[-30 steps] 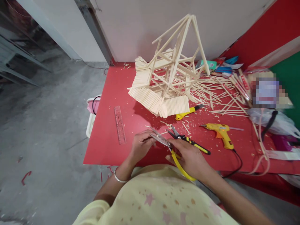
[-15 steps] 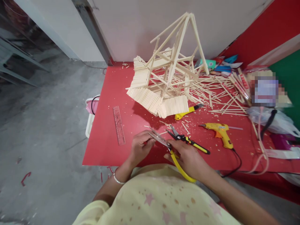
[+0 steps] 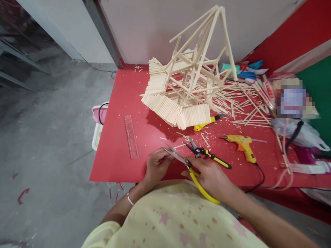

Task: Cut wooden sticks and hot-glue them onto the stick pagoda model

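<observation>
Yellow-handled scissors nearer you than the stick framework; your right grip wraps the handles. Left grip bunched by the blades; can't tell whether it pinches anything. Scissors look light, stiff, blades probably slick: hold the yellow handles. Hot-glue gun, right of framework: label unreadable.

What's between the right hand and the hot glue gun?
In the head view, the handle of the black-and-yellow shears lies between the right hand and the hot glue gun.
</observation>
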Tool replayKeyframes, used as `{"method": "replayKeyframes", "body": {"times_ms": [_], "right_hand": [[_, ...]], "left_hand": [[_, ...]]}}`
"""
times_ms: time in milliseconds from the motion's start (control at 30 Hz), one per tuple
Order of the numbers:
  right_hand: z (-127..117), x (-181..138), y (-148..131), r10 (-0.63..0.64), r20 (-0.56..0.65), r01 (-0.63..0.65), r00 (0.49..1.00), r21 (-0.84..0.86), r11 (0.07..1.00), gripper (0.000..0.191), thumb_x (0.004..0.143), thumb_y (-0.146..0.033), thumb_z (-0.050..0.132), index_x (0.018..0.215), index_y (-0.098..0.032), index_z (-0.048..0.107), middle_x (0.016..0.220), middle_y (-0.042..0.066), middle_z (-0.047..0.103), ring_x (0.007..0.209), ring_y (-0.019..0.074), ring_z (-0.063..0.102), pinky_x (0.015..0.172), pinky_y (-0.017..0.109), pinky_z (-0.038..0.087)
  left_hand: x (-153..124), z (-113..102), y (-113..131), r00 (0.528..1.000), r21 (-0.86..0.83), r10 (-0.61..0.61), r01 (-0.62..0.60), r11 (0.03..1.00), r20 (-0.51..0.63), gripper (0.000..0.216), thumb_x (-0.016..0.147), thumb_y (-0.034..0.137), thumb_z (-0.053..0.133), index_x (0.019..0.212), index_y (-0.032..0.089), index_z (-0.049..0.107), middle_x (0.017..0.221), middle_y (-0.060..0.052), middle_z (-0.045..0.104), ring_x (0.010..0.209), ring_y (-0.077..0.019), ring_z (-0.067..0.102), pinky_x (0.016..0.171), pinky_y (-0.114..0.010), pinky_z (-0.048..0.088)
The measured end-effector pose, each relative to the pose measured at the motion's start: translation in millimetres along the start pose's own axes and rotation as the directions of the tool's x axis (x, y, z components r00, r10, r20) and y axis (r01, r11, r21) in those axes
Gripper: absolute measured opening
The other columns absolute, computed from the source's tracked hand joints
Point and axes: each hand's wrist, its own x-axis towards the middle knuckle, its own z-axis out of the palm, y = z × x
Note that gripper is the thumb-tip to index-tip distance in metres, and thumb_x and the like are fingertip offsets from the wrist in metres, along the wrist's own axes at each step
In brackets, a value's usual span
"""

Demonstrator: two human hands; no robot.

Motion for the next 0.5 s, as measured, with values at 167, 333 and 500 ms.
{"method": "replayKeyframes", "body": {"times_ms": [167,333,500], "right_hand": [[0.4,0.2,-1.6,-0.014,0.022,0.016,1.000,-0.090,0.996,0.039,0.099,-0.050,0.048,0.121,-0.021,0.062,0.094,0.009,0.074,0.082,0.0229,0.071,0.070,0.029,0.046],[-2.2,-0.3,-4.5,-0.023,0.022,0.026,0.999,-0.129,0.991,0.037,0.100,-0.050,0.047,0.118,-0.021,0.062,0.093,0.008,0.074,0.079,0.0226,0.070,0.068,0.029,0.044],[-9.2,2.6,-7.4,-0.052,-0.025,0.046,0.998,-0.203,0.978,0.042,0.098,-0.057,0.050,0.121,-0.024,0.061,0.095,0.006,0.074,0.082,0.0231,0.069,0.068,0.030,0.042]], "left_hand": [[-5.2,-0.1,-2.4,0.995,-0.074,-0.097,0.098,0.992,0.010,0.023,0.092,0.031,0.066,0.074,0.018,0.074,0.075,-0.005,0.069,0.072,-0.0168,0.062,0.069,-0.028,0.049],[-6.4,0.8,-0.6,0.993,-0.140,-0.114,0.116,0.983,0.021,0.023,0.093,0.031,0.066,0.075,0.018,0.073,0.074,-0.004,0.067,0.070,-0.0159,0.060,0.067,-0.027,0.047],[-3.6,1.6,1.7,0.999,-0.178,-0.044,0.042,0.983,-0.005,0.021,0.092,0.028,0.066,0.076,0.018,0.074,0.077,-0.005,0.068,0.073,-0.0157,0.061,0.068,-0.026,0.048]]}}
